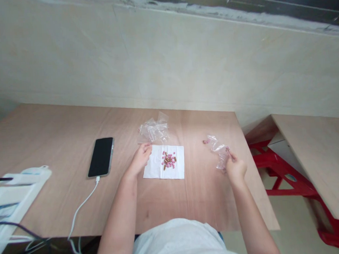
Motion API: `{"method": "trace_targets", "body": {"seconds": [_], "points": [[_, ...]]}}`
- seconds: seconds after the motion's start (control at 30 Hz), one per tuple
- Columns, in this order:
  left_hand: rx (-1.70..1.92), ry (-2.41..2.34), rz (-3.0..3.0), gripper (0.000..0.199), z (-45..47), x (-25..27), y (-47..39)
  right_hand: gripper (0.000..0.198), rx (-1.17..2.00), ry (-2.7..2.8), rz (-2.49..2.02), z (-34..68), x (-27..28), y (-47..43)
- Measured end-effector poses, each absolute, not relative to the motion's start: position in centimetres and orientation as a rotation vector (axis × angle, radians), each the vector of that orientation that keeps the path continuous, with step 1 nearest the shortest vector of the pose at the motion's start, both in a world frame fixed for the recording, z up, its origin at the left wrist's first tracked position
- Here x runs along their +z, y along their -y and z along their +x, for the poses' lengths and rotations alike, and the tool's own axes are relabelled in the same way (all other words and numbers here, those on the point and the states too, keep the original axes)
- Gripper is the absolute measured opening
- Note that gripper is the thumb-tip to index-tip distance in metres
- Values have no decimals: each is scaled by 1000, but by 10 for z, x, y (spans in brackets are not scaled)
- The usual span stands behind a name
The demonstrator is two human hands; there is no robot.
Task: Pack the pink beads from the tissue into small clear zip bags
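A white square of paper (149, 173) lies on the table, with pink beads and brown-gold capsule-like pieces (169, 160) heaped on it. My left hand (141, 157) is at the paper's far left corner, its fingers closed together; whatever may be in them is too small to tell. Just beyond these fingers lies a loose pile of clear plastic bags (155, 129). My right hand (235, 167) pinches the near end of a small clear plastic bag (220, 151) at the table's right side. Small pinkish pieces (206, 141) show at that bag's ends.
A black phone (101, 157) lies to the left on the wooden table (56, 140), joined to a white charging cable (82, 203). A white power strip (27, 191) with cords is at the left edge. Past the right edge are a red stool (285, 170) and another table (321, 149).
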State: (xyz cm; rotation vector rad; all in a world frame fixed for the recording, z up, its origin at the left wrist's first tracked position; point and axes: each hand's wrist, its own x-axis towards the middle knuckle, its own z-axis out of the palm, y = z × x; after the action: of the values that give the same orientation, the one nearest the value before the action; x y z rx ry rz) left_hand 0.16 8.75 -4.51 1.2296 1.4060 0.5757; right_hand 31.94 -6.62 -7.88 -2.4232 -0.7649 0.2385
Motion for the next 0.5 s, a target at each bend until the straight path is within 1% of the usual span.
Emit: {"method": "trace_targets", "body": {"seconds": [0.13, 0.17, 0.23, 0.3, 0.37, 0.43, 0.5], "points": [[578, -1322, 1343, 23, 2, -31, -68, 38, 89, 760, -2165, 308, -42, 69], [559, -1259, 1410, 23, 6, -23, -62, 35, 123, 831, -2086, 299, -31, 69], [540, -1100, 1536, 22, 15, -3, -48, 28, 358, 953, -1884, 275, -12, 66], [551, -933, 1644, 22, 24, 15, -33, 23, 747, 1107, -1647, 245, 1, 62], [460, -794, 1730, 24, 29, 25, -22, 23, 1021, 1161, -1544, 217, 5, 56], [378, -757, 1764, 20, 27, 26, -15, 23, 1162, 1149, -1507, 196, 3, 51], [343, -809, 1748, 19, 21, 21, -13, 24, 1147, 1120, -1516, 183, -1, 48]]}}
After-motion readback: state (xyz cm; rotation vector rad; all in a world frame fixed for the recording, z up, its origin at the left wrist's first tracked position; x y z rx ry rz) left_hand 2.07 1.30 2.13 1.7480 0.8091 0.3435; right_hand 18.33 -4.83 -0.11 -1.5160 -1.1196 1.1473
